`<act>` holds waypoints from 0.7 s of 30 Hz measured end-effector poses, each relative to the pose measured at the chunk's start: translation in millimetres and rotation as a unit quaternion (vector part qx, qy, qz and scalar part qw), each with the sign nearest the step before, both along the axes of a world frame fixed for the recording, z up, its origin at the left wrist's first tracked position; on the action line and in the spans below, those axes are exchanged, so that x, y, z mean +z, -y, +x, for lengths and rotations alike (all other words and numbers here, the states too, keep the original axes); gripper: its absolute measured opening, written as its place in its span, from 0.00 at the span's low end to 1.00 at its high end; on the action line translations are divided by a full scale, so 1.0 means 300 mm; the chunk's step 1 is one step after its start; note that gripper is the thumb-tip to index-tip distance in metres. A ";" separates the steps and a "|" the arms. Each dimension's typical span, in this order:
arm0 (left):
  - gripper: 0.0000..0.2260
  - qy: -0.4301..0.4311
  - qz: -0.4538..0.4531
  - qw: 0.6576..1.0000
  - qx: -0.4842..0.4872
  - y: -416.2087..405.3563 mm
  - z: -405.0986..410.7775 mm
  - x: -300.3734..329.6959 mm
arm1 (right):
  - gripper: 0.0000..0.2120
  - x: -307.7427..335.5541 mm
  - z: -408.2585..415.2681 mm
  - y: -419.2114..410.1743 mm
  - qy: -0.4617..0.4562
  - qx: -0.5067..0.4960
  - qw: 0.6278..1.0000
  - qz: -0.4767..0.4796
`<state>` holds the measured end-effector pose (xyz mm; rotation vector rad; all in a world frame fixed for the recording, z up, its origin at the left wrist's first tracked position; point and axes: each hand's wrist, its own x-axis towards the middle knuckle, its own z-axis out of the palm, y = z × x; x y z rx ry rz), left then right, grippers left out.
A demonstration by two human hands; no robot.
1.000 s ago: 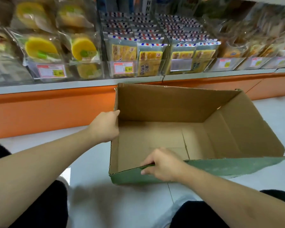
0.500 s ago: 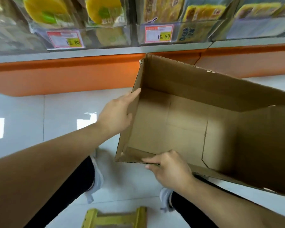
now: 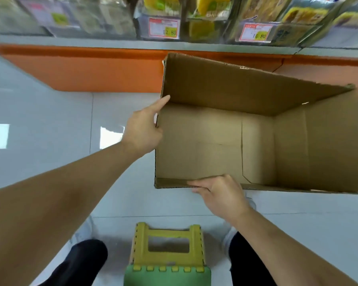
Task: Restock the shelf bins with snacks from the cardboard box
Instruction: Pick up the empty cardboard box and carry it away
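Both hands grasp the open brown cardboard box (image 3: 225,145): left hand (image 3: 142,129) clasps its side wall, right hand (image 3: 221,195) pinches the near rim.

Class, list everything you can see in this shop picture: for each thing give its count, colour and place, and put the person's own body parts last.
Open brown cardboard box: one, brown, held over the floor before the shelf, nothing inside.
Clear shelf bins of packaged snacks: several, yellow and brown packs, along the top.
Red-and-yellow price tags: two readable, on the bin fronts.
Orange shelf base: one, below the bins.
Pale tiled floor: grey-white, underneath.
Yellow-green plastic folding stool: one, bottom centre, between the legs.
Black trouser legs: two, bottom edge.
Left hand: grips the box's left wall.
Right hand: grips the box's near edge.
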<state>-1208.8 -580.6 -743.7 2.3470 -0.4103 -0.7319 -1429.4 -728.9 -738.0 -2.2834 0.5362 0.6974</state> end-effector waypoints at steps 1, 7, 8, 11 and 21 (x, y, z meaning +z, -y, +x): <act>0.39 -0.002 0.008 1.000 0.020 -0.075 0.005 0.021 | 0.10 0.019 0.017 -0.053 0.000 0.010 1.000 0.013; 0.40 0.012 0.050 0.993 0.106 -0.535 0.025 0.159 | 0.11 0.113 0.154 -0.382 -0.004 0.096 0.993 0.074; 0.39 0.011 0.056 0.991 0.120 -0.609 0.030 0.185 | 0.11 0.130 0.174 -0.443 -0.004 0.109 0.991 0.078; 0.39 0.015 0.072 0.984 0.161 -0.838 0.043 0.249 | 0.12 0.169 0.233 -0.632 0.002 0.152 0.985 0.083; 0.37 0.002 0.088 0.957 0.278 -1.686 0.060 0.339 | 0.12 0.240 0.417 -1.389 0.003 0.282 0.953 0.113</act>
